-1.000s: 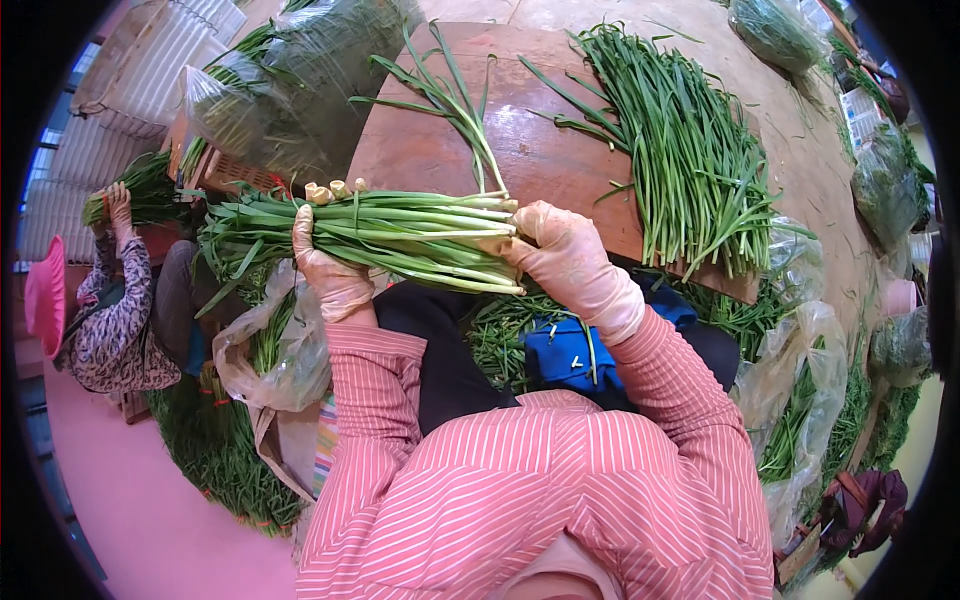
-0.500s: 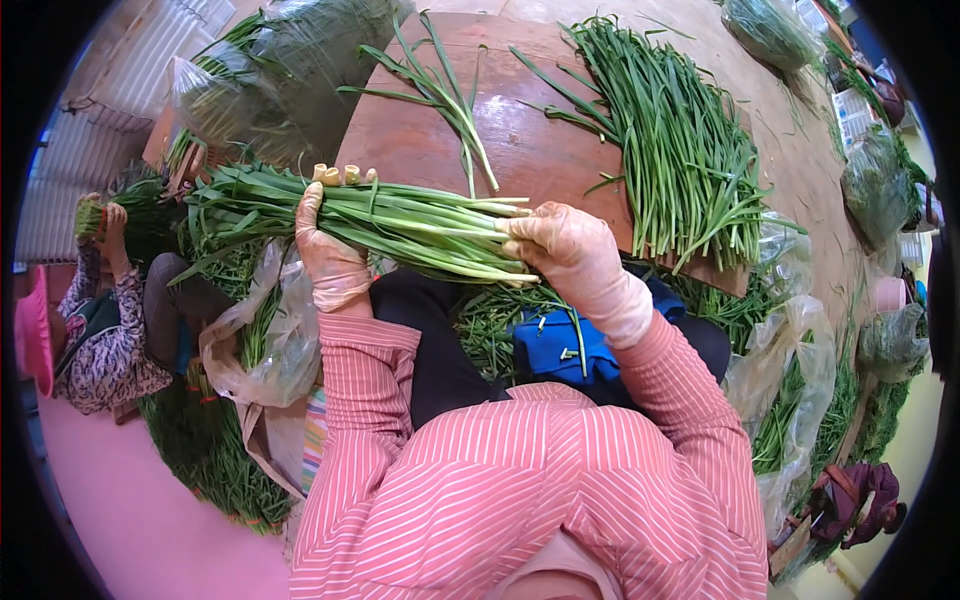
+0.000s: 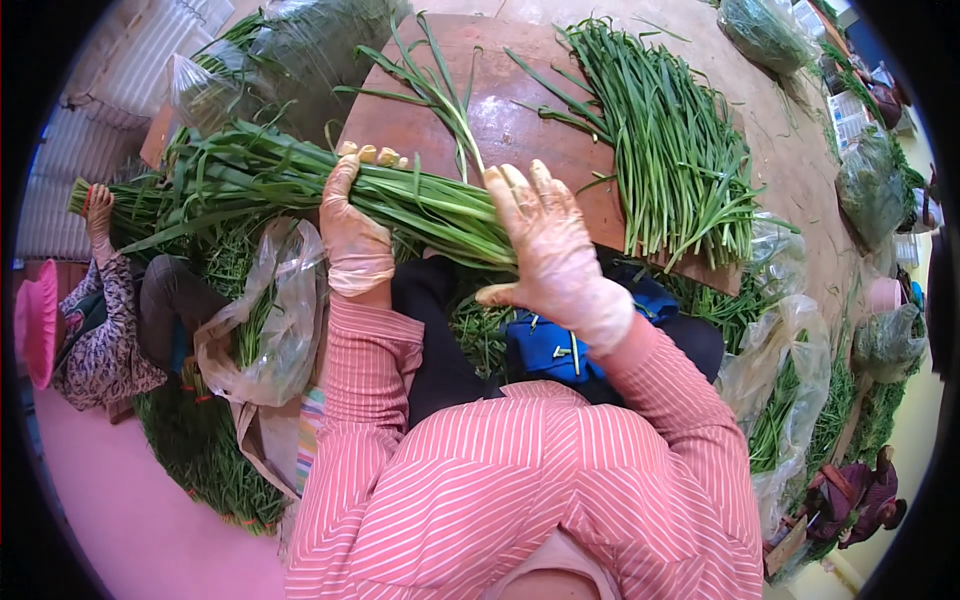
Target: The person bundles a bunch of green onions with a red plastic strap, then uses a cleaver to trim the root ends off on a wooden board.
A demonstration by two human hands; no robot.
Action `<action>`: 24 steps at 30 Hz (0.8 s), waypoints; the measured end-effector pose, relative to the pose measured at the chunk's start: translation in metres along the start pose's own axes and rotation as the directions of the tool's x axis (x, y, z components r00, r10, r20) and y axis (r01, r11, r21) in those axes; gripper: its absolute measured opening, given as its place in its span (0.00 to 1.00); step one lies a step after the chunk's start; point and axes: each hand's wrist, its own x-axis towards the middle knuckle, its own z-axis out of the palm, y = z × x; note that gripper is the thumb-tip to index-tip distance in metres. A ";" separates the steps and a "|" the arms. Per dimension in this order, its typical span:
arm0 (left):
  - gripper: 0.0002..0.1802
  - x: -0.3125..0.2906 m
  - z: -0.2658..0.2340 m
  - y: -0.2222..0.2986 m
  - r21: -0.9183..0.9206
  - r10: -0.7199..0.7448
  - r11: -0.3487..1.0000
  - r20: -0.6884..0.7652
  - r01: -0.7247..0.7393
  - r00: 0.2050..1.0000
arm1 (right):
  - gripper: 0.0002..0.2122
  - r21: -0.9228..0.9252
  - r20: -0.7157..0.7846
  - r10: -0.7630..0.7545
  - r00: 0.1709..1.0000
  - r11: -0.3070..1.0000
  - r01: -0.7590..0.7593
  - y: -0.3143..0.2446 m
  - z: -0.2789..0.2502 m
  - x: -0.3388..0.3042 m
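Observation:
A thick bunch of garlic chives point(image 3: 440, 205) lies across my lap at board height, leaves to the left and pale stem ends to the right. My left hand point(image 3: 358, 240), in a thin stained glove, is closed round its middle. At the stem ends is my right hand point(image 3: 555, 245), also gloved, with fingers spread and the palm toward the tips, which it partly hides. A brown board point(image 3: 515, 125) in front of me bears a large pile of chives point(image 3: 680, 140) on its right and a few loose stalks point(image 3: 445, 100) at its far left.
A blue cloth-like item point(image 3: 545, 350) with cut bits on it lies in my lap. Clear plastic bags point(image 3: 265, 335) of greens stand on both sides. At left sits a co-worker in a pink hat point(image 3: 40, 320), near banded bundles point(image 3: 210, 460) on the pink floor.
My right hand has gone from pinching the stem ends to spread flat against them. My left hand and the bunch have moved slightly; the stems now slope down to the right.

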 end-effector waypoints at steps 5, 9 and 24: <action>0.13 -0.016 0.051 -0.014 0.168 -0.039 0.985 0.013 0.036 0.999 | 0.51 0.321 0.000 0.216 0.976 0.925 -0.205 0.032 0.049 -0.004; 0.12 -0.006 0.079 -0.030 0.563 -0.214 0.820 0.129 0.106 0.968 | 0.39 0.906 -0.035 0.359 0.933 0.405 -0.121 0.024 0.081 -0.022; 0.33 -0.018 0.011 -0.109 0.774 -0.828 0.205 -0.190 0.599 0.528 | 0.23 0.593 0.634 0.061 0.771 -0.678 -0.434 0.072 0.080 -0.070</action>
